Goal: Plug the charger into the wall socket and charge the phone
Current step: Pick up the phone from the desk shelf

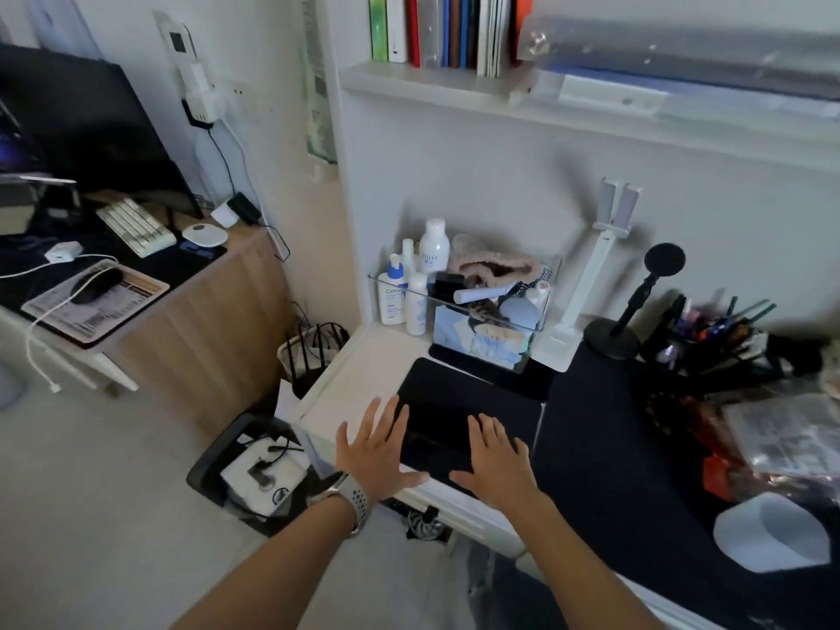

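Hands first: the left hand [379,452] and the right hand [493,456] both hover flat with fingers spread wide, holding nothing, over a dark pad [472,416] at the near corner of a white desk [345,393]. A watch [354,502] sits on the left wrist. Below the desk edge, on the pale floor, an open dark box [254,470] holds a white block and small black cables. Further along the desk stands a clear bin [482,320] crammed with white bottles, a pink fuzzy band and brushes; beside it a white stand [591,284], a black stand [636,306] and a pot of pens [713,338]. Above them a shelf [454,88] carries a row of books. Off to the left a wooden desk [204,320] bears a keyboard [136,227], a mouse [95,284] and a white cable [41,329] whose end dangles towards the floor. On the far wall behind it, a white charger [202,104] sits in the wall socket [236,95] area with cords trailing down. I cannot tell which item is the phone.
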`<action>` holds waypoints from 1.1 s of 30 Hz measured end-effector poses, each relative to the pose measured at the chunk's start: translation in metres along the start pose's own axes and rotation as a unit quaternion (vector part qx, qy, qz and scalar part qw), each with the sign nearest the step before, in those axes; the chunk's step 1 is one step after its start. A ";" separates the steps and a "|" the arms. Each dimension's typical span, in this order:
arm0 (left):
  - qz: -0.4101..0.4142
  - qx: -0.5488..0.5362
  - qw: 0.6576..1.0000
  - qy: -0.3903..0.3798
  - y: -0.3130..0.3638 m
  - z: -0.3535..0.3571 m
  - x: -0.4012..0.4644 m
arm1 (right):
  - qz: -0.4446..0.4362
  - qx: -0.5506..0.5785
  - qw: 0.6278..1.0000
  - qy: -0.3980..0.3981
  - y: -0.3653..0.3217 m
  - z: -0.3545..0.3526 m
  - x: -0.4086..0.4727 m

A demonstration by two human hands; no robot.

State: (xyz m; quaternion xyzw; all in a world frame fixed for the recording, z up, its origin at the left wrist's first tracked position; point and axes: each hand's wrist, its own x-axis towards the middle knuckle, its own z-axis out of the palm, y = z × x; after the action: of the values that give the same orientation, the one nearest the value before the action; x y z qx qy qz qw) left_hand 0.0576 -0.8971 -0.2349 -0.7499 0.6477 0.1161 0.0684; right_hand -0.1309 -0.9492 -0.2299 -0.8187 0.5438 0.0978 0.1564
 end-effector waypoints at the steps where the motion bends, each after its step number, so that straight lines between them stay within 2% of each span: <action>1: 0.005 0.002 1.000 -0.016 -0.001 0.003 0.010 | 0.001 -0.009 1.000 -0.013 0.004 0.003 0.008; 5: 0.043 0.020 0.998 -0.044 0.001 0.016 0.047 | 0.003 -0.037 0.998 -0.044 0.011 0.010 0.034; 8: 0.112 0.028 0.990 -0.084 0.006 0.025 0.075 | -0.003 -0.052 0.997 -0.054 0.011 0.013 0.053; 11: 0.169 0.033 0.979 -0.113 0.014 0.028 0.095 | 0.009 -0.043 0.998 -0.033 0.009 0.014 0.068; 17: 0.283 0.097 0.950 -0.087 0.025 0.035 0.115 | 0.048 -0.011 0.998 -0.037 0.009 0.005 0.088; 22: 0.331 0.079 0.936 -0.095 0.030 0.016 0.130 | 0.077 0.018 0.996 -0.047 0.007 -0.018 0.099; 26: 0.293 -0.039 0.944 -0.148 0.026 -0.012 0.143 | 0.076 0.076 0.994 0.017 0.007 -0.060 0.102; 30: 0.296 -0.194 0.919 -0.175 0.019 -0.058 0.157 | 0.046 0.169 0.977 0.119 0.001 -0.117 0.100; 33: 0.301 -0.248 0.907 -0.160 0.022 -0.101 0.160 | 0.008 0.215 0.957 0.194 -0.009 -0.159 0.092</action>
State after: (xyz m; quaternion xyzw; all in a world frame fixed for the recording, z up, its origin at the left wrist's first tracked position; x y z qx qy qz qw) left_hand 0.0658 -1.0790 -0.1789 -0.4838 0.7732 0.4062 -0.0549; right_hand -0.0880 -1.0830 -0.1104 -0.7645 0.5786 -0.1805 0.2194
